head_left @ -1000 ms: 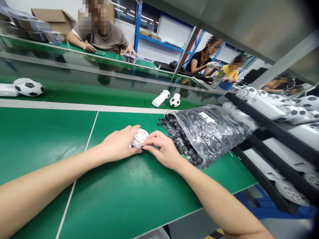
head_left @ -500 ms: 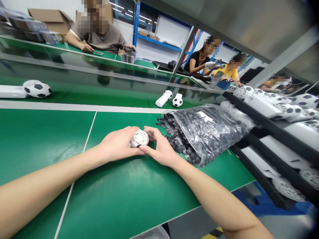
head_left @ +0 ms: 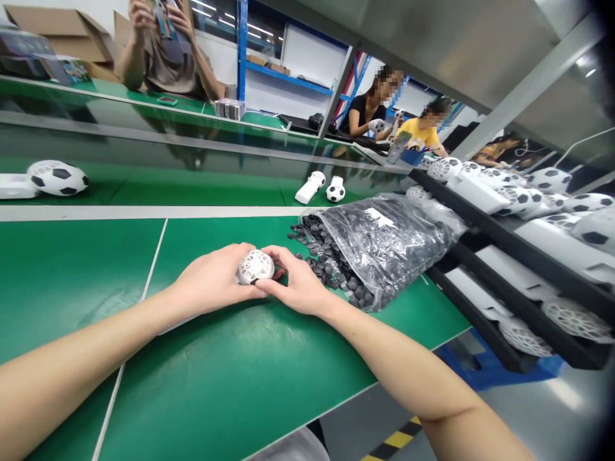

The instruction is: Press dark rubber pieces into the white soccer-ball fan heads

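Note:
Both my hands meet around a white handheld fan point(head_left: 256, 266) with a round, openwork soccer-ball head. My left hand point(head_left: 211, 276) is closed around it, covering most of its body; a sliver of white shows below my wrist. My right hand point(head_left: 298, 282) grips the head from the right, thumb at the near rim and fingers curled on the far side. A small dark patch shows by that thumb; whether it is a loose piece, I cannot tell. Right of my hands, black pieces point(head_left: 331, 272) spill from a clear plastic bag point(head_left: 391, 237) on the green table point(head_left: 230, 390).
Two soccer-ball fans point(head_left: 312, 187) lie beyond the white strip, another fan point(head_left: 57, 178) at far left. Black trays point(head_left: 485, 218) stacked with fans stand at the right. A co-worker point(head_left: 170, 64) across the line holds up a package; other people sit farther back.
The view has shifted slightly, so my hands and the fan appear a little further left; their grip looks the same. The co-worker opposite has raised both hands with a package.

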Action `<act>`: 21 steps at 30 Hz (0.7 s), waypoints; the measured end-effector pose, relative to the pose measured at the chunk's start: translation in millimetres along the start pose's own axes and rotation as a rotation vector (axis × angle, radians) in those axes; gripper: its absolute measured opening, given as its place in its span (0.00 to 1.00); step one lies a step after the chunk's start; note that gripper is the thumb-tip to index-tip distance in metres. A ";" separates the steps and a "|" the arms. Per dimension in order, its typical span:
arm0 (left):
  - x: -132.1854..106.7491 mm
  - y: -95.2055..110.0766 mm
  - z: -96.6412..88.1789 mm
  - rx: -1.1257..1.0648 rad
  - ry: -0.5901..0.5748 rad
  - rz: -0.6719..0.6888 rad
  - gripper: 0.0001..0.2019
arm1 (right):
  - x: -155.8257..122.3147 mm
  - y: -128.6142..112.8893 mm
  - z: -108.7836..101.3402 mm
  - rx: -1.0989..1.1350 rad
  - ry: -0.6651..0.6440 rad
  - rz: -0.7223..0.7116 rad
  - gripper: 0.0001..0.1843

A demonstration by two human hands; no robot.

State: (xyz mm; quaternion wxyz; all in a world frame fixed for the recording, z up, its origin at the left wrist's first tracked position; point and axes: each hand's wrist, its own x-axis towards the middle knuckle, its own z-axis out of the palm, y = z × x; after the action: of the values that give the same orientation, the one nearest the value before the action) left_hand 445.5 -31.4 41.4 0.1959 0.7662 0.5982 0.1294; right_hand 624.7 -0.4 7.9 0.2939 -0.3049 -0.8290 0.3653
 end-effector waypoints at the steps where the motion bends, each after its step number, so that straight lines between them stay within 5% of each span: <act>1: 0.5 -1.4 1.4 -0.005 0.010 -0.001 0.26 | 0.4 0.3 -0.7 -0.002 -0.003 -0.005 0.24; 12: 1.0 -6.4 8.1 0.051 0.042 0.037 0.22 | 0.1 -0.4 1.1 -0.053 0.009 0.013 0.24; 15: 0.6 -4.9 8.2 0.065 0.006 0.036 0.25 | 7.4 6.9 -11.0 0.010 0.038 0.067 0.17; 18: 1.2 -6.3 6.7 0.075 -0.030 0.065 0.29 | 13.3 19.9 -31.4 -0.259 0.203 0.142 0.11; 21: 2.2 -12.1 3.9 0.110 -0.028 0.100 0.29 | 13.2 29.8 -45.6 -0.598 0.148 0.218 0.11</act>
State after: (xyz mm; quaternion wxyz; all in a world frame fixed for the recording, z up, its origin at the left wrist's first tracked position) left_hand 437.3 -27.3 32.3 0.1551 0.8064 0.5626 0.0950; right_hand 657.3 44.9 13.5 0.2099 -0.4901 -0.8386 0.1118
